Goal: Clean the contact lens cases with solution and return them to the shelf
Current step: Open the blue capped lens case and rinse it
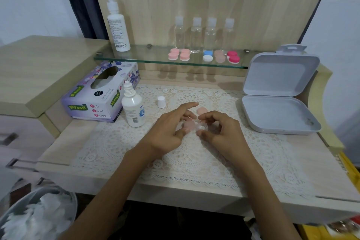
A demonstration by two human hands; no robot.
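Observation:
A pale peach contact lens case (pixel 191 125) sits between my hands above the lace mat. My left hand (pixel 171 128) pinches its capped left side, index finger stretched out. My right hand (pixel 220 130) pinches the uncapped clear right cup. One loose peach cap (pixel 202 111) lies on the mat just behind. The small solution bottle (pixel 133 106) stands uncapped at the left, its white cap (pixel 161 101) beside it. On the glass shelf (pixel 148 58) rest several more cases: pink (pixel 179 54), blue-white (pixel 207 55), peach (pixel 219 56) and magenta (pixel 233 57).
A tissue box (pixel 101 91) lies left of the mat. A tall solution bottle (pixel 117 25) and several clear small bottles (pixel 203 35) stand on the shelf. An open grey plastic box (pixel 278 93) sits at the right. A bowl of used tissues (pixel 39 214) is at the lower left.

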